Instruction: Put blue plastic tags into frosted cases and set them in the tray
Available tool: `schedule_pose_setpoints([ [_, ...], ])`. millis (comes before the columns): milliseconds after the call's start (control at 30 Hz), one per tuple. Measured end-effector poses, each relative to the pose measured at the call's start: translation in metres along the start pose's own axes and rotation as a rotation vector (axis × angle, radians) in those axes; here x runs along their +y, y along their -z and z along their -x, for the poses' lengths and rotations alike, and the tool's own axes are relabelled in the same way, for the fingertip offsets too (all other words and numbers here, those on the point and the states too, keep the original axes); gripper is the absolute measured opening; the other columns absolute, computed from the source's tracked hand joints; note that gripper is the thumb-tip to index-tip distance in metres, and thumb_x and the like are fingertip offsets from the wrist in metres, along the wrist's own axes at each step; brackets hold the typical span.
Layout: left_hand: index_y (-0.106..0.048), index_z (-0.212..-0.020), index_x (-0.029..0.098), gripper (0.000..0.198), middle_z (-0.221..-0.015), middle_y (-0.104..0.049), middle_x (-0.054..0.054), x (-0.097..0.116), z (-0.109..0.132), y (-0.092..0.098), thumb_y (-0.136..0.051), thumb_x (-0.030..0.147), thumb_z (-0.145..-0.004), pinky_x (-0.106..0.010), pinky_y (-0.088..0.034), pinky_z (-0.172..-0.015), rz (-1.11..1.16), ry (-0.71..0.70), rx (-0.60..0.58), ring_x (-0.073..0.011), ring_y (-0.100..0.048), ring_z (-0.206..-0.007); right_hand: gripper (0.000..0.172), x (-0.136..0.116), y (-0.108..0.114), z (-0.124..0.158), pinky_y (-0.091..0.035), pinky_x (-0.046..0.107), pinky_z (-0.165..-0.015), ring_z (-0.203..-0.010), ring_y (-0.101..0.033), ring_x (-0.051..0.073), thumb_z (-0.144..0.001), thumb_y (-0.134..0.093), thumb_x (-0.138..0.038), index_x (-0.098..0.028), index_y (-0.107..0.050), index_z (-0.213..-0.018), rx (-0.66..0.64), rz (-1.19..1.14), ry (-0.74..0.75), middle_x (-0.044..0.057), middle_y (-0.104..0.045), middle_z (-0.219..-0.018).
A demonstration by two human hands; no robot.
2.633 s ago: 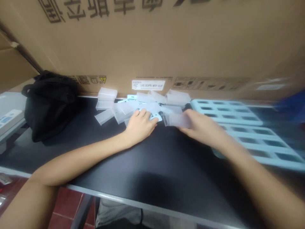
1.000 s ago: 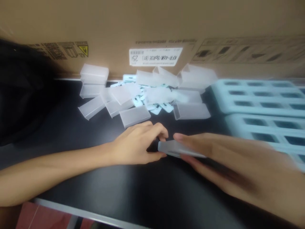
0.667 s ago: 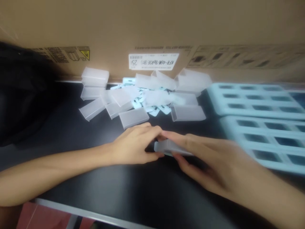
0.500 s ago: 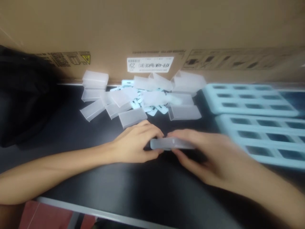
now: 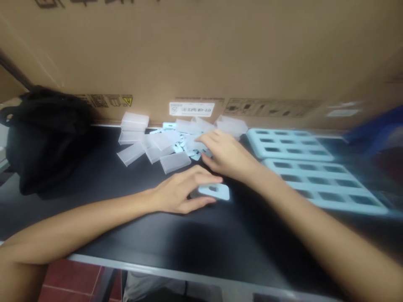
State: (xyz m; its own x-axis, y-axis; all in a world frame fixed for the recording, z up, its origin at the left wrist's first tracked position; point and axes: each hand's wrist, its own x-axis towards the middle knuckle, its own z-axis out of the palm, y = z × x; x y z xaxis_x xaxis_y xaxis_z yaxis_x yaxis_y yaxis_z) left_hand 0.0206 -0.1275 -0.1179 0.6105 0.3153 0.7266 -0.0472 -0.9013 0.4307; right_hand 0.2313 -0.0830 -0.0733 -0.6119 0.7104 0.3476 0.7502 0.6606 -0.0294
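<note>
Low over the black table, my left hand (image 5: 184, 191) is closed on a light blue rectangular piece with a dark hole (image 5: 214, 191), its holed face showing. Whatever lies behind that face is mostly covered by my fingers. My right hand (image 5: 226, 153) is at the right side of a pile, thumb and forefinger apart beside a translucent plastic sleeve (image 5: 190, 141). The pile mixes several frosted sleeves with small light blue holed plates (image 5: 178, 147). One sleeve (image 5: 175, 162) rests just beyond my left hand. My right hand and forearm hide the pile's right part.
Two light blue trays (image 5: 291, 157) with rows of rectangular openings lie at the right. A large cardboard box (image 5: 201, 54) stands behind the pile. At the left sits a black bag (image 5: 47, 142). The table's front edge (image 5: 151, 270) runs below my arms.
My right hand has let go of the item both hands held and moved up and left to the pile. My left hand keeps its hold, with the blue holed face now visible. The view has shifted.
</note>
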Motion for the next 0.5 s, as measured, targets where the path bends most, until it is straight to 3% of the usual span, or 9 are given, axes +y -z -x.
schedule_pose_setpoints([
  [100,-0.064,-0.134,0.017,0.037,-0.119,-0.071,-0.013,0.002,-0.001,-0.001,-0.071,0.023,-0.098,-0.028,-0.064,-0.094,-0.048,-0.057,-0.038,-0.0186,-0.074,-0.107,0.041,-0.002,-0.002,-0.029,-0.047,0.043,-0.091,-0.115,-0.055,0.032,-0.09,-0.054,-0.013,-0.013,-0.063,-0.13,-0.111,0.071,0.064,0.018,-0.068,-0.126],
  [200,-0.07,-0.127,0.015,0.029,-0.117,-0.075,-0.011,0.002,-0.002,-0.002,-0.07,0.026,-0.099,-0.026,-0.063,-0.099,-0.099,-0.103,0.01,-0.0167,-0.076,-0.105,0.031,-0.004,-0.001,-0.05,-0.045,0.041,-0.089,-0.115,-0.053,0.033,-0.092,-0.06,-0.027,-0.013,-0.067,-0.119,-0.194,0.161,0.086,0.018,-0.066,-0.126],
  [300,-0.072,-0.125,0.016,0.028,-0.116,-0.078,-0.008,0.0,-0.002,-0.002,-0.07,0.028,-0.1,-0.021,-0.062,-0.101,-0.132,-0.148,0.024,-0.0141,-0.077,-0.106,0.037,-0.005,0.0,-0.064,-0.042,0.04,-0.085,-0.112,-0.053,0.033,-0.093,-0.063,-0.039,-0.01,-0.069,-0.115,-0.226,0.236,0.101,0.019,-0.066,-0.123],
  [500,-0.072,-0.128,0.02,0.029,-0.118,-0.078,-0.006,-0.004,0.003,-0.004,-0.064,0.034,-0.104,-0.019,-0.064,-0.09,-0.236,-0.157,-0.002,-0.0118,-0.077,-0.105,0.029,-0.011,-0.007,-0.077,-0.034,0.038,-0.083,-0.105,-0.054,0.028,-0.083,-0.06,-0.012,-0.012,-0.075,-0.108,-0.274,0.452,0.194,0.017,-0.07,-0.11],
])
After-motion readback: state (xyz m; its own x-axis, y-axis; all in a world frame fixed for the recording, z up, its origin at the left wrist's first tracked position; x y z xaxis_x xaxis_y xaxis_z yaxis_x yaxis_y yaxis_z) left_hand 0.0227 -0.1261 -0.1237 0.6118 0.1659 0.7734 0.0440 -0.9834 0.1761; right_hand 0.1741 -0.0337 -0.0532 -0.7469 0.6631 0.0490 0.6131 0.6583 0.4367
